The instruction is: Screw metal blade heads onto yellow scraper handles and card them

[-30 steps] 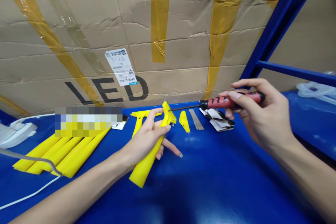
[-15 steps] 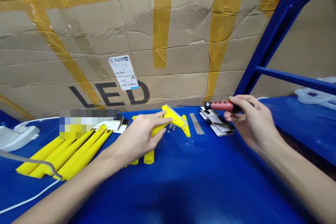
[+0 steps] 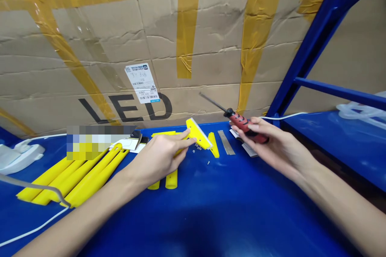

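My left hand (image 3: 164, 150) is closed on a yellow scraper (image 3: 198, 134), whose wide head with a metal blade edge points away to the right. Two small holes show in that head. In my right hand (image 3: 271, 140) is a screwdriver (image 3: 245, 126) with a red and black handle, its shaft aimed up and to the left, apart from the scraper. Below the scraper head lie several small nuts (image 3: 199, 148) and one small screw (image 3: 208, 162). A loose yellow head piece (image 3: 214, 146) and thin metal blades (image 3: 226, 142) rest just to the right.
Yellow handles (image 3: 96, 172) lie in a pile at left, partly blurred out. More yellow handle parts (image 3: 171, 179) sit under my left hand. Folded cards (image 3: 250, 150) are behind my right hand. A large cardboard box (image 3: 211, 48) backs the blue table (image 3: 211, 217); a blue frame (image 3: 301, 60) stands right.
The screwdriver has swung from level to tip-up, and my right hand has shifted slightly left. The scraper head has turned a little in my left hand. A small screw now shows on the table.
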`<state>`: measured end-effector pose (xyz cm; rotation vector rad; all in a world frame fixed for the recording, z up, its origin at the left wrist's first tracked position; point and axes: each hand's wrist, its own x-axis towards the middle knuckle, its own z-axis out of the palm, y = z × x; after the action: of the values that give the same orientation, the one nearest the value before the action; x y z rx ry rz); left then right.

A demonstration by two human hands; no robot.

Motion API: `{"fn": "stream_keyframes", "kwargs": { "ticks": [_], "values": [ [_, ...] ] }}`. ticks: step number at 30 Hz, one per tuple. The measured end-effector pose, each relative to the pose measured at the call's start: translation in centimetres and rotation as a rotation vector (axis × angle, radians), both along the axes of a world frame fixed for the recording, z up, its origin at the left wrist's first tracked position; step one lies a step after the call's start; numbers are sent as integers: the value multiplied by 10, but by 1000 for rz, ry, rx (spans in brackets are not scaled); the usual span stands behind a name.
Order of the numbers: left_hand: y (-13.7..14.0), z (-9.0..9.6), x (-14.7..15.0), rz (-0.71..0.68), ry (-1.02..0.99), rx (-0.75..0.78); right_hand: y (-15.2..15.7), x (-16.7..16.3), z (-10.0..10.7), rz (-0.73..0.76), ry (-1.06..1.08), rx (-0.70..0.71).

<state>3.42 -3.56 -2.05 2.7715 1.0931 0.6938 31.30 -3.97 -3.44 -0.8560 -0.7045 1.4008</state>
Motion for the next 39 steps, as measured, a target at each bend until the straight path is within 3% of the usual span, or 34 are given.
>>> {"fn": "stream_keyframes", "kwargs": {
  "ticks": [2,4,10,13,15,18,22,28,33,39],
  "values": [
    [0,2,-3,-13,8,10,-1,-4,2,202,-25,-42],
    [-1,4,-5,-35,21,21,0,-11,1,304,-121,-87],
    [-1,3,-6,-107,70,98,14,-40,-9,260,-586,-80],
    [1,2,-9,-186,129,183,17,-49,-7,282,-691,37],
    [3,6,-14,-198,177,169,19,-49,-4,199,-719,60],
    [6,17,-23,-34,176,126,22,-44,-3,58,-653,34],
    [13,30,-38,389,240,92,21,-42,-9,74,-497,-6],
    [27,17,-52,625,415,-114,9,-49,-17,109,-491,-16],
    [37,-2,-54,669,433,-180,5,-50,-19,146,-497,-10],
    [38,-4,-54,626,476,-235,4,-48,-19,167,-523,-5]
  ]
}}
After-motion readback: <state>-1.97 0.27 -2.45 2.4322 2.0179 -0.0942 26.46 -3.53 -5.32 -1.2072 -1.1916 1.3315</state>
